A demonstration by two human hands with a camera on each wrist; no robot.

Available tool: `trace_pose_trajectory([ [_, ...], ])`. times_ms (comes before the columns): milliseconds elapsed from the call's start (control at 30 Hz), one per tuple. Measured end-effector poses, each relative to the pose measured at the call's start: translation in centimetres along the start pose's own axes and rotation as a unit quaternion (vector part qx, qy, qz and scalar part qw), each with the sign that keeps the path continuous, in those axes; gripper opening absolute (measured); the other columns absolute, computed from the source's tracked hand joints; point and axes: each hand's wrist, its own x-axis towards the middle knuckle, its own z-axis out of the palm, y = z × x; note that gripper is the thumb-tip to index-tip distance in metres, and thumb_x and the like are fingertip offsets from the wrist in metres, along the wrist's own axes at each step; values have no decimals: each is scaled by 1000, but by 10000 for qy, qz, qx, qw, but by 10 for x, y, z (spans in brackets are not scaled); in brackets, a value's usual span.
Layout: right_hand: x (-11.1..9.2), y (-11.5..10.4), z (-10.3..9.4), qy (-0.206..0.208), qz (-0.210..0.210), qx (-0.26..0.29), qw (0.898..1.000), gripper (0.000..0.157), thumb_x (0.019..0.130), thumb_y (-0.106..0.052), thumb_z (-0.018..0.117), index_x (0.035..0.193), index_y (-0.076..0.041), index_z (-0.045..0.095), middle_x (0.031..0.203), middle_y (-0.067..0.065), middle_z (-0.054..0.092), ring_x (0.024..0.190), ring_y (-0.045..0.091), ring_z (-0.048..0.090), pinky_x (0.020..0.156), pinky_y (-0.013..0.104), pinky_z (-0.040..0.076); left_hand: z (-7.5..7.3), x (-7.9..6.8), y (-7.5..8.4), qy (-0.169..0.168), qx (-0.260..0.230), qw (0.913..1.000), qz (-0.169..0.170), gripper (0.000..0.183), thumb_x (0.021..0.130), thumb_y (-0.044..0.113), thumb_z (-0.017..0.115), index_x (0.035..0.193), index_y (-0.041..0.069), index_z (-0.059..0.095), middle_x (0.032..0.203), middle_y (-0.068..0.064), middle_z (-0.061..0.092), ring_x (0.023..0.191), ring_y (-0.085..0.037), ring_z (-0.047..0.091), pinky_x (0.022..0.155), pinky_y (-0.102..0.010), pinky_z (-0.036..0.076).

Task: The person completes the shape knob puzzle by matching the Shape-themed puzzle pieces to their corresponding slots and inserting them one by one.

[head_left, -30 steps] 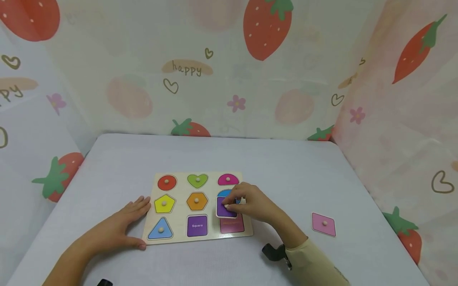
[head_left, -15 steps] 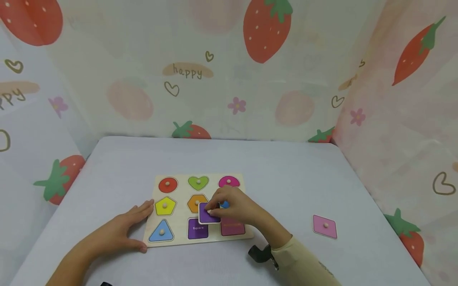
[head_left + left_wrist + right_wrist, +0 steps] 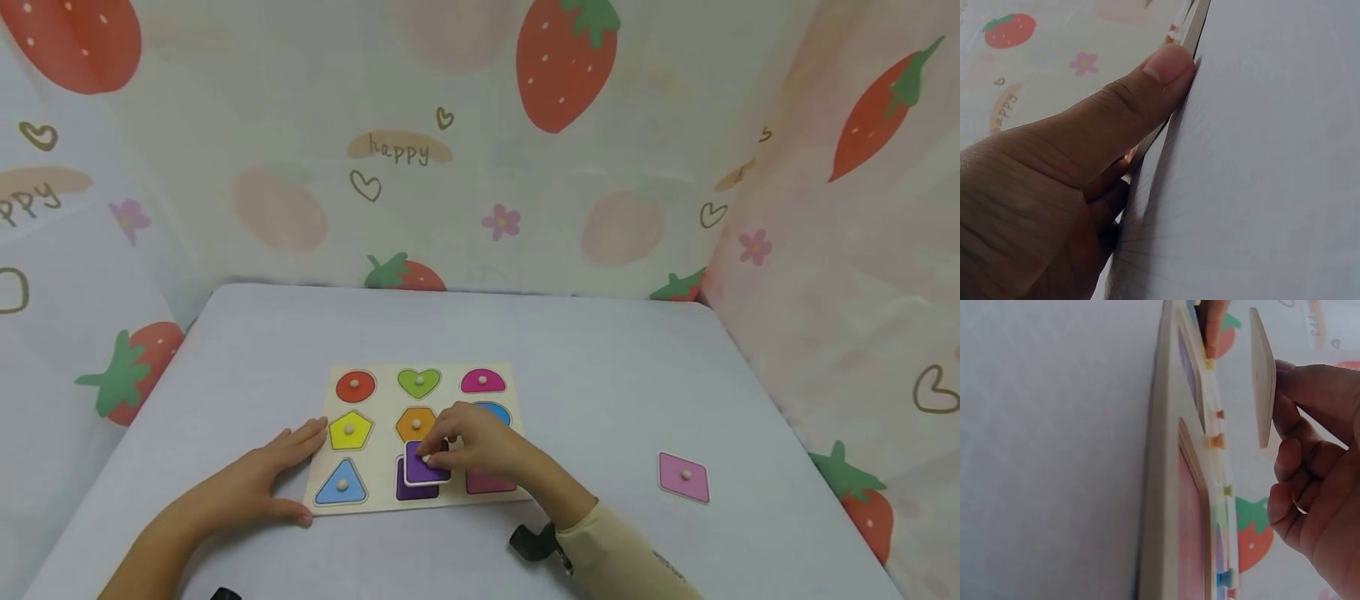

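A wooden shape puzzle board lies on the table, with knobbed pieces seated in its upper rows and a blue triangle at lower left. My right hand pinches the knob of a purple square puzzle piece. In the right wrist view that piece is held up off the board, apart from it. Partly below it shows the purple square recess; a pink recess lies to its right. My left hand rests against the board's left edge, its thumb touching the edge.
A pink parallelogram-like piece with a knob lies on the table right of the board. The white table is bounded by strawberry-print sheets behind and on both sides. A black device sits at the right wrist.
My right hand has carried the purple square piece leftward and toward the near side, from above the board's right column to over the square recess. The left hand stays at the board's edge.
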Motion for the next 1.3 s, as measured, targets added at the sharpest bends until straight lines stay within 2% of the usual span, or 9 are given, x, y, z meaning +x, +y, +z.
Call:
trace_pose_trajectory([
  [133, 3, 1, 7, -61, -31, -188, 9998, 10, 92, -21, 79, 100, -25, 82, 88, -22, 67, 92, 2, 55, 81, 20, 49, -1, 0, 1, -18, 9, 10000, -13, 118, 65, 71, 82, 161, 22, 35, 169, -5, 28, 150, -54, 23, 116, -67, 30],
  [400, 9, 0, 17, -113, 224, -353, 9991, 9, 91, -24, 79, 99, -28, 82, 89, -23, 66, 93, 0, 54, 81, 18, 48, 1, -1, 0, 12, 48, 10000, -26, 116, 66, 72, 81, 161, 24, 34, 169, -4, 28, 151, -52, 23, 116, -67, 32],
  [633, 11, -2, 21, -253, 353, -175, 9989, 9, 92, -22, 79, 100, -25, 83, 87, -22, 66, 92, 1, 55, 79, 18, 49, 0, -2, 2, 28, 51, 10000, -30, 117, 65, 71, 82, 161, 23, 35, 169, -5, 29, 151, -52, 24, 116, -66, 31],
  [900, 13, 2, 24, -339, 261, -170, 9989, 9, 91, -20, 80, 100, -21, 82, 83, -20, 66, 83, -2, 57, 74, 16, 50, 0, -2, 1, 34, 82, 10000, 22, 117, 65, 72, 81, 161, 23, 35, 169, -4, 28, 151, -52, 24, 116, -66, 31],
  [1300, 13, 2, 28, -368, 360, -140, 9986, 7, 91, -21, 80, 98, -22, 83, 81, -19, 66, 82, -1, 57, 73, 16, 51, 0, -2, 2, 18, 65, 10000, -5, 116, 65, 71, 81, 161, 23, 35, 169, -3, 28, 152, -51, 22, 116, -67, 30],
])
